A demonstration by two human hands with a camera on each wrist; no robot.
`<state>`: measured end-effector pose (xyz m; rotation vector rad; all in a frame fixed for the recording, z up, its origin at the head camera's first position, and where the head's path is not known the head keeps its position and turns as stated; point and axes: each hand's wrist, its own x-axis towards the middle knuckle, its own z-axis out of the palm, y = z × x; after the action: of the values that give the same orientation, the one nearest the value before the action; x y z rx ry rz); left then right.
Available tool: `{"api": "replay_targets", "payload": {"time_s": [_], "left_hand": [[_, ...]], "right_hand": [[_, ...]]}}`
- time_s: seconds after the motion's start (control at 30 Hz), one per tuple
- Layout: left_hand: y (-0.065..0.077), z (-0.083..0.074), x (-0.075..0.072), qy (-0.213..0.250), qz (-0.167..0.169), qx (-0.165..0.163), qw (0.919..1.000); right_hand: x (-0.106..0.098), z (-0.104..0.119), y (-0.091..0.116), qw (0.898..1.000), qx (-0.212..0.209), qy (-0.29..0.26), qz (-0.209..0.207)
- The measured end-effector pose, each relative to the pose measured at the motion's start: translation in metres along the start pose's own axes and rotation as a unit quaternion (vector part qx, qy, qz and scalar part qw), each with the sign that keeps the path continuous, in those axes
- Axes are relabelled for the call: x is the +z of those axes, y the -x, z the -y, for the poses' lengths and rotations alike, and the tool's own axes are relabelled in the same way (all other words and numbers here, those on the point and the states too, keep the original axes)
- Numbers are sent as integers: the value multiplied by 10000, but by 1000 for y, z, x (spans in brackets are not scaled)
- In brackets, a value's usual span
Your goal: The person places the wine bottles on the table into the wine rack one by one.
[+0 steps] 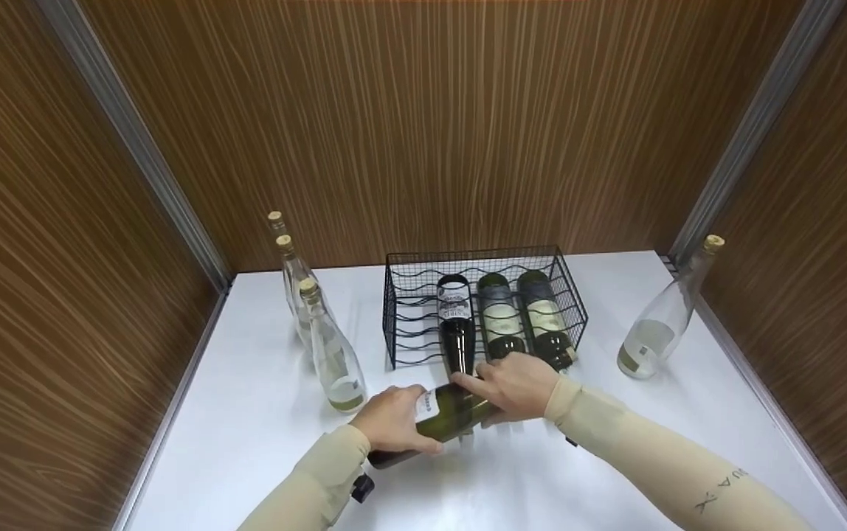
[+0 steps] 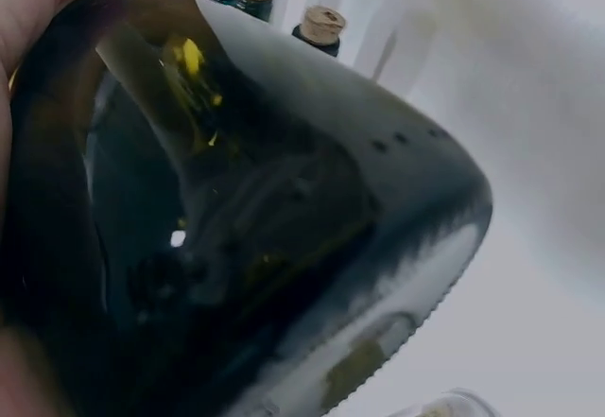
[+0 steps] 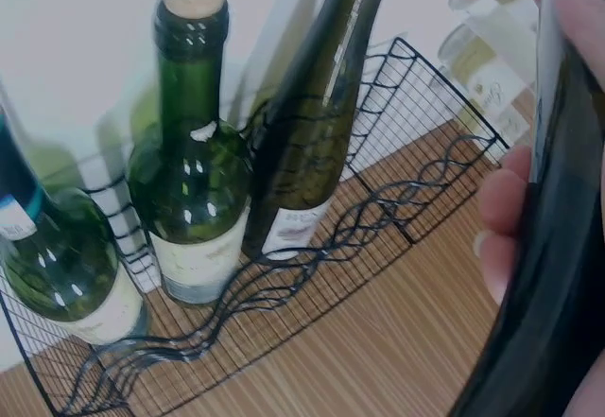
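We've got the left hand wrapped round the base end of a dark green bottle and the right hand gripping its other end, just in front of the black wire rack. We count three rack bottles in there, plus clear corked bottles standing either side.

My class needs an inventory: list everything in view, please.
Black wire rack: one, black, back centre
Labelled green glass bottles: two, green, rack's right
Slim dark glass bottle: one, dark, left of those
Tilted green glass bottle: one, dark green, before rack
Clear corked glass bottles: four, colourless, three left, one right
White table: one, white, underneath
Wood-grain panels: three, brown, back and sides
Corner strips: two, grey, back corners
Black wrist pieces: two, black, wrists
Long sleeves: two, cream, arms
Left hand: one, tilted bottle's base end
Right hand: one, other end
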<state>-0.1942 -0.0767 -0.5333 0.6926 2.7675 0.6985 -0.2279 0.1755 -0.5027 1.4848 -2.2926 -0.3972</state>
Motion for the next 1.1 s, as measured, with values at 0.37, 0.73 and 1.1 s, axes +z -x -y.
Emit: {"api": "replay_targets", "payload": {"time_s": [0.37, 0.73, 1.1], "left_hand": [[-5, 3, 3, -53, 161, 139, 9998], [-4, 2, 6, 144, 284, 225, 9992], [-5, 2, -13, 130, 239, 374, 9989]], "right_hand": [[4, 3, 8, 9998, 164, -56, -66], [3, 8, 14, 9996, 245, -110, -92], [1, 6, 17, 9965, 679, -473, -132]]}}
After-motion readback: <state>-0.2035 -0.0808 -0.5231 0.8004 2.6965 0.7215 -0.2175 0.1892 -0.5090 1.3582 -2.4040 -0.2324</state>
